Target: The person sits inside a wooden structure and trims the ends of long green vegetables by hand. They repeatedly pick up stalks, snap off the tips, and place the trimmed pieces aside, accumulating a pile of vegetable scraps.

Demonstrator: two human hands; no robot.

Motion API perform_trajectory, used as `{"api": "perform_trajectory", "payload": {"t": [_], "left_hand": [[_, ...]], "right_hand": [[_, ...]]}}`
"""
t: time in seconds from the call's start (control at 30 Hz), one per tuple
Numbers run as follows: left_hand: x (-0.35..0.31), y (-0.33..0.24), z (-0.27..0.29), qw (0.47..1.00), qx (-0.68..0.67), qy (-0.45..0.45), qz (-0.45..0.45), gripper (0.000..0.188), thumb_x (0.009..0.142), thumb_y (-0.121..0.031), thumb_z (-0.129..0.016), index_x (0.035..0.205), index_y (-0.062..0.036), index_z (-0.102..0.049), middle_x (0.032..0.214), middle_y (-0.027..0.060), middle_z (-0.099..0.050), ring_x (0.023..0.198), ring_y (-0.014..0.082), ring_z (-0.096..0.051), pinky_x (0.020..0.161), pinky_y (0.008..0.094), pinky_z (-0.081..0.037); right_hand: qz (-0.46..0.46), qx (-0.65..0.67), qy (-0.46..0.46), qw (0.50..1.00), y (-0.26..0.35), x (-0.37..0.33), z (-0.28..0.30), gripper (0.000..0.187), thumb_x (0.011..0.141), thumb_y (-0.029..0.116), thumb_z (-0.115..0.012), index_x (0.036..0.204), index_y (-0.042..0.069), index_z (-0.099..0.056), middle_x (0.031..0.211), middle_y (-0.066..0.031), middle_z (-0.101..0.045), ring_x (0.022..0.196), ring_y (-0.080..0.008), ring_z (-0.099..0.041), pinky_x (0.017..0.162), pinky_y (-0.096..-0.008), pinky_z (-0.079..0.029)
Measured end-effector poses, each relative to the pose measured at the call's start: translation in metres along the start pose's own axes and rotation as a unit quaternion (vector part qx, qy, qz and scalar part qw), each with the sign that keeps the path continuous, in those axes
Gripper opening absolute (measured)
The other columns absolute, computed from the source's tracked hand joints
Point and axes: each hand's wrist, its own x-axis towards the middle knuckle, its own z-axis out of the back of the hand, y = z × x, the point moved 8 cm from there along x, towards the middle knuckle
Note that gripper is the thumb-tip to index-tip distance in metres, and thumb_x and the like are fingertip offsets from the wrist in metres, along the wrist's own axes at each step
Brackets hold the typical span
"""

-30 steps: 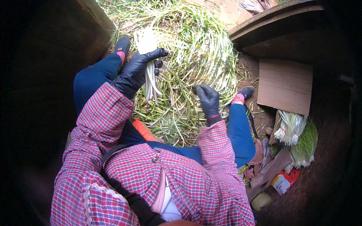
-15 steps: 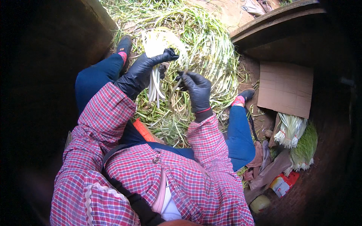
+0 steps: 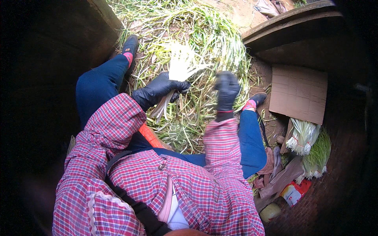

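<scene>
A bunch of long pale stalks (image 3: 180, 65), like blanched chives, is gripped in my left hand (image 3: 161, 87), which wears a black glove. Its upper part glares white in the sun, and the lower ends (image 3: 161, 108) stick out below the fist. A few stalks splay from the bunch toward my right hand (image 3: 227, 88). That hand, also black-gloved, is apart from the bunch and smeared by motion; whether its fingers hold anything cannot be made out. Beneath both hands spreads a heap of loose green and pale leaves (image 3: 212, 43).
Brown cardboard (image 3: 298, 92) leans at the right. Below it lie a banded bundle of white stalks (image 3: 303, 135) and a green bundle (image 3: 318, 153). A red-and-white packet (image 3: 294, 192) is nearer. Dark wooden panels (image 3: 293, 33) stand around, and an orange object (image 3: 149, 135) lies between my legs.
My left hand has shifted down and right with the bunch. The right hand has swung to the right, away from it; the thin strand seen at its fingers no longer shows.
</scene>
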Motion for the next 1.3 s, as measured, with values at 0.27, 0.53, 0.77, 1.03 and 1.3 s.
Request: {"api": "perform_trajectory", "payload": {"t": [0.27, 0.53, 0.77, 1.03, 1.3], "left_hand": [[-0.013, -0.026, -0.001, 0.988, -0.15, -0.02, -0.03, 0.025, 0.081, -0.021, -0.057, 0.098, -0.0027, -0.055, 0.078, 0.0046, -0.061, 0.05, 0.0066, -0.049, 0.042, 0.0174, -0.038], [-0.006, -0.036, 0.056, 0.97, -0.241, -0.011, -0.038, 0.015, 0.085, -0.027, -0.053, 0.088, -0.0121, -0.053, 0.061, -0.0074, -0.045, 0.04, 0.004, -0.031, 0.04, 0.0193, -0.023], [-0.009, -0.058, 0.118, 0.938, -0.302, 0.013, -0.172, 0.011, 0.091, -0.02, -0.044, 0.088, -0.012, -0.05, 0.056, -0.0116, -0.043, 0.039, 0.0004, -0.035, 0.042, 0.0175, -0.033], [-0.018, -0.036, 0.1, 0.957, -0.266, 0.038, -0.113, 0.016, 0.092, -0.024, -0.042, 0.083, -0.0138, -0.05, 0.054, -0.0117, -0.04, 0.036, 0.0002, -0.03, 0.041, 0.0189, -0.031], [-0.036, -0.079, 0.051, 0.961, -0.179, -0.051, -0.203, 0.016, 0.09, -0.023, -0.045, 0.099, -0.0107, -0.052, 0.072, -0.0038, -0.055, 0.047, 0.0012, -0.042, 0.042, 0.0176, -0.035]], "right_hand": [[-0.138, 0.139, 0.038, 0.98, 0.001, -0.014, -0.011, 0.035, 0.082, 0.01, -0.055, 0.115, 0.004, -0.048, 0.093, -0.0068, -0.06, 0.07, -0.0095, -0.055, 0.06, -0.0205, -0.045], [-0.311, 0.166, 0.339, 0.872, 0.019, -0.105, -0.064, 0.027, 0.087, 0.017, -0.053, 0.11, 0.003, -0.056, 0.066, 0.0048, -0.048, 0.051, -0.0015, -0.038, 0.045, -0.0155, -0.03], [-0.338, 0.046, 0.149, 0.928, -0.022, -0.133, 0.072, 0.022, 0.086, 0.017, -0.054, 0.096, -0.003, -0.056, 0.073, -0.0053, -0.06, 0.048, -0.0045, -0.039, 0.042, -0.0186, -0.031], [-0.065, -0.581, 0.245, 0.774, -0.019, -0.104, 0.09, 0.04, 0.071, 0.012, -0.057, 0.11, 0.006, -0.052, 0.109, -0.0123, -0.053, 0.099, -0.0311, -0.05, 0.085, -0.0402, -0.04], [-0.004, -0.215, 0.307, 0.927, 0.021, -0.111, -0.077, 0.023, 0.084, 0.025, -0.052, 0.092, 0.004, -0.058, 0.068, -0.014, -0.059, 0.057, -0.0263, -0.057, 0.054, -0.0359, -0.045]]}}
